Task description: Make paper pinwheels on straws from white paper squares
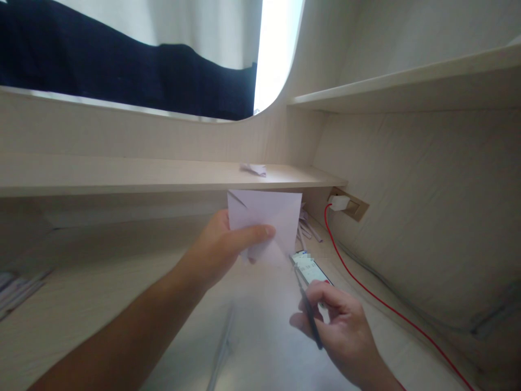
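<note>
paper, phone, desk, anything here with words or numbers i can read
No text can be read.
Paper in the left hand: blank on the side shown.
Phone on the desk: screen lit, content too blurred to read.
Charger with red cable: no marking visible.
Scissors in the right hand: no marking visible.

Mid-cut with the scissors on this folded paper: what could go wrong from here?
1. The left hand pinches the folded white paper sheet with its thumb close to where the dark slim scissors in the right hand point; a slip might nick it.
2. The white phone and red charging cable lie just beyond the blades and could be snagged.
</note>
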`<state>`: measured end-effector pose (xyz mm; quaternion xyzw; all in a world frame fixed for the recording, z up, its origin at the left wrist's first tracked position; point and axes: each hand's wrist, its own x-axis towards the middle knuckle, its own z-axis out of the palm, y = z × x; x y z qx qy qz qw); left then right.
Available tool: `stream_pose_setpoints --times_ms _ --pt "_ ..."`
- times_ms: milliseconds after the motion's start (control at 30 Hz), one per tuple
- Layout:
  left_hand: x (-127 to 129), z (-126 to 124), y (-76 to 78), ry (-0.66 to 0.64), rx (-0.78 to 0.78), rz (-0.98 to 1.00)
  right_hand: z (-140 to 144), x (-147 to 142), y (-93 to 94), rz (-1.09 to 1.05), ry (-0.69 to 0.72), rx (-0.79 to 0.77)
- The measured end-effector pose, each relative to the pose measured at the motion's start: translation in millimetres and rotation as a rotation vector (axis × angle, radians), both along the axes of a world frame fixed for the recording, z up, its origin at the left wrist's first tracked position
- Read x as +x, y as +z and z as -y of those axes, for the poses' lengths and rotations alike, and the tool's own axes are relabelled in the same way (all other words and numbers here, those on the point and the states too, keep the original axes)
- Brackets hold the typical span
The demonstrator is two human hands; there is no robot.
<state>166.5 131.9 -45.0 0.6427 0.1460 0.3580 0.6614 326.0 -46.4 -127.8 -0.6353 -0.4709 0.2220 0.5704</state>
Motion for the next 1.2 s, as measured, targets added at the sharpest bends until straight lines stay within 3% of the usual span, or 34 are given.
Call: stream_pose_setpoints --times_ms 200,367,433,500,600,700,800,900,1067,1200 --pt "0.1 -2.3 -0.2 -0.009 0.008 0.017 -0.1 -1.4 2.6 0.004 0.004 -0.044" --pt "-6.1 -16.4 3.0 0.095 0.094 -0.058 -5.7 9.1 2.9 0.12 -0.03 -0.136" --pt "-7.9 -18.4 4.6 0.016 0.18 -0.233 -7.8 15.1 1.0 0.035 -0.118 -0.08" --pt "-7.5 -15.5 4.4 -0.194 0.271 -0.427 -9.0 19.5 -0.9 -0.078 -0.195 0.026" --pt "-3.1 -7.2 -0.6 -0.449 0.402 -0.598 -9.1 21.6 -3.5 -0.174 -0.187 0.108" --pt "2.3 -2.3 -7.1 -0.493 0.471 -0.659 -8.8 20.3 -6.5 -0.176 -0.146 0.057" --pt "6.0 -2.6 -8.6 -0.453 0.474 -0.637 -9.1 18.1 -7.7 -0.172 -0.138 0.037" --pt "9.1 -4.3 -5.8 -0.31 0.388 -0.576 -10.9 14.5 -5.6 -0.206 -0.153 0.069" --pt "20.2 -6.5 -11.6 -0.043 0.105 -0.317 -18.7 9.2 -8.2 -0.3 -0.198 0.076" --pt "33.0 -1.2 -27.4 -0.039 -0.175 -0.078 -23.3 10.9 -21.1 -0.38 -0.219 0.173"
